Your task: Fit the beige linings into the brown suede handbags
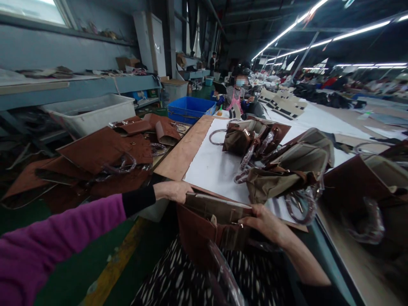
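A brown handbag (pixel 198 231) lies over my lap at the table's near edge, its pale lining showing along the top. My left hand (pixel 174 191) grips the left end of its upper rim. At the other end, my right hand (pixel 266 222) is closed round the rim, thumb near a small metal zip pull. One plastic-wrapped handle (pixel 225 267) hangs down toward my patterned apron (pixel 172 272). Just beyond my hands, several brown bags with khaki linings (pixel 270 182) stand on white paper (pixel 207 170).
To the left, brown bags (pixel 105 148) are heaped beside a white bin (pixel 95 110). A blue crate (pixel 191 108) stands beyond the table. More bags (pixel 366 182) crowd the right side. A masked co-worker (pixel 236 95) in a pink apron sits across the table.
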Demonstrator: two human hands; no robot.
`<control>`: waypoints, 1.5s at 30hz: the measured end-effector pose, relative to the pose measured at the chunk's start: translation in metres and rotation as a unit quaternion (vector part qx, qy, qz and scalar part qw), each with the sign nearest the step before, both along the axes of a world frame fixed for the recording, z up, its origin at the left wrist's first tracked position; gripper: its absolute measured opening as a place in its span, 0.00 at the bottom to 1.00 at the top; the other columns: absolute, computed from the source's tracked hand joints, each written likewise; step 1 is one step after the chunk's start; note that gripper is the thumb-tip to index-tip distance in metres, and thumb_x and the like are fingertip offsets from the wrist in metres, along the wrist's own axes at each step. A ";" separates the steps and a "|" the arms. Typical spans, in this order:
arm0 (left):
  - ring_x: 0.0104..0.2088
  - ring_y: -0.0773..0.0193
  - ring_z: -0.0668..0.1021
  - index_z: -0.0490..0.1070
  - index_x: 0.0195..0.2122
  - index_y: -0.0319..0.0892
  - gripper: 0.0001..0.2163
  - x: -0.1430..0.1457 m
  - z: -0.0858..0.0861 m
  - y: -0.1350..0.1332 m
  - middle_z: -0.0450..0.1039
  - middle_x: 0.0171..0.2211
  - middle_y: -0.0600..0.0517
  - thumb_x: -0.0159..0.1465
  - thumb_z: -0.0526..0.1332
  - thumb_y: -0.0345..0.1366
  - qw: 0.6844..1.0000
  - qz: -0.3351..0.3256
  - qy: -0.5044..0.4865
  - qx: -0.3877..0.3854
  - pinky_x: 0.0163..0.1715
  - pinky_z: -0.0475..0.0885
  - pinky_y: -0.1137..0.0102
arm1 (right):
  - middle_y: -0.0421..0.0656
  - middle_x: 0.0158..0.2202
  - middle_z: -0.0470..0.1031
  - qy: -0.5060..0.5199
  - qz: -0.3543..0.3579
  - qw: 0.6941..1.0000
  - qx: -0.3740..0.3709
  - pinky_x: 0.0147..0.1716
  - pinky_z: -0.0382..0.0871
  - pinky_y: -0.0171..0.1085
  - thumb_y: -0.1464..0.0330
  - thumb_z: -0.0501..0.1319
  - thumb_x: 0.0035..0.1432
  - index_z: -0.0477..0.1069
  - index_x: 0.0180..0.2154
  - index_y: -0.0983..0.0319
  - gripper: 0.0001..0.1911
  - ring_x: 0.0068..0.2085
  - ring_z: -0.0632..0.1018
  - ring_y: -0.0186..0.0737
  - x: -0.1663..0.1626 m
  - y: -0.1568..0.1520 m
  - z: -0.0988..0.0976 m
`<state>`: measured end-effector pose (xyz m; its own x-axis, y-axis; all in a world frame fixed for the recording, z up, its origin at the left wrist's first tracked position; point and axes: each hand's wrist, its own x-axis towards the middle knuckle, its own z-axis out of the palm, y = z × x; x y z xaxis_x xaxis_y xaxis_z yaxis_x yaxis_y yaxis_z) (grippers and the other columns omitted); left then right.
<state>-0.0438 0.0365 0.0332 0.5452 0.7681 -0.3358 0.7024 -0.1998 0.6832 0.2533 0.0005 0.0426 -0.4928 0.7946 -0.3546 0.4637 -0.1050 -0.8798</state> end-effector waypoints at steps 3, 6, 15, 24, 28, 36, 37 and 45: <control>0.20 0.71 0.62 0.66 0.21 0.36 0.04 -0.007 -0.008 -0.022 0.59 0.17 0.57 0.47 0.54 0.29 0.994 -0.081 0.056 -0.053 0.18 0.54 0.77 | 0.39 0.25 0.73 0.065 0.012 0.996 -0.063 0.32 0.63 0.34 0.67 0.59 0.44 0.73 0.30 0.66 0.11 0.28 0.70 0.36 -0.011 -0.013 -0.037; 0.25 0.66 0.69 0.69 0.29 0.38 0.09 -0.007 -0.002 -0.035 0.67 0.24 0.54 0.47 0.55 0.30 0.992 -0.069 0.105 0.013 0.22 0.59 0.76 | 0.37 0.24 0.71 0.096 0.014 0.991 -0.096 0.30 0.61 0.33 0.68 0.60 0.44 0.73 0.29 0.66 0.09 0.27 0.68 0.34 -0.017 -0.025 -0.050; 0.48 0.57 0.66 0.63 0.46 0.41 0.17 0.033 0.029 -0.053 0.65 0.47 0.48 0.54 0.55 0.29 0.972 -0.042 0.078 0.217 0.50 0.59 0.64 | 0.38 0.27 0.72 0.085 -0.005 0.994 -0.075 0.36 0.63 0.35 0.69 0.60 0.45 0.72 0.31 0.66 0.09 0.32 0.71 0.38 -0.024 -0.023 -0.036; 0.33 0.64 0.70 0.61 0.33 0.42 0.06 0.066 0.006 -0.064 0.68 0.32 0.54 0.55 0.58 0.30 0.992 0.000 0.053 0.118 0.31 0.61 0.71 | 0.38 0.28 0.74 0.027 -0.041 0.998 -0.038 0.36 0.63 0.36 0.66 0.60 0.46 0.73 0.30 0.65 0.09 0.33 0.72 0.40 -0.028 -0.031 -0.048; 0.27 0.66 0.68 0.60 0.29 0.42 0.05 0.065 0.003 -0.059 0.64 0.24 0.56 0.53 0.56 0.28 0.994 -0.002 0.054 0.097 0.25 0.56 0.72 | 0.38 0.30 0.75 0.034 -0.045 0.998 -0.032 0.38 0.63 0.37 0.64 0.58 0.49 0.74 0.35 0.64 0.13 0.36 0.73 0.42 -0.030 -0.033 -0.045; 0.27 0.67 0.68 0.64 0.39 0.43 0.13 0.058 0.003 -0.074 0.66 0.26 0.56 0.54 0.49 0.25 0.985 -0.081 0.004 0.154 0.28 0.58 0.73 | 0.42 0.33 0.77 0.028 -0.093 0.995 -0.031 0.36 0.65 0.37 0.61 0.58 0.50 0.73 0.41 0.64 0.18 0.36 0.74 0.44 -0.033 -0.045 -0.054; 0.29 0.66 0.69 0.64 0.41 0.43 0.14 0.057 0.003 -0.074 0.68 0.28 0.55 0.54 0.49 0.24 0.984 -0.089 -0.008 0.155 0.30 0.60 0.73 | 0.42 0.32 0.77 0.022 -0.097 0.995 -0.024 0.36 0.65 0.37 0.61 0.58 0.50 0.74 0.40 0.64 0.18 0.36 0.74 0.44 -0.034 -0.045 -0.054; 0.30 0.66 0.70 0.71 0.36 0.40 0.14 0.056 0.004 -0.060 0.69 0.27 0.53 0.54 0.50 0.24 0.981 -0.128 -0.059 0.131 0.33 0.61 0.74 | 0.41 0.31 0.77 -0.013 -0.118 0.993 0.010 0.35 0.65 0.38 0.59 0.58 0.49 0.74 0.37 0.64 0.17 0.36 0.74 0.44 -0.040 -0.044 -0.058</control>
<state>0.0122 -0.0231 0.0370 0.7546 0.6528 -0.0670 0.5249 -0.5391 0.6587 0.2137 -0.0433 -0.0150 -0.2827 0.8941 -0.3474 0.4502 -0.1961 -0.8711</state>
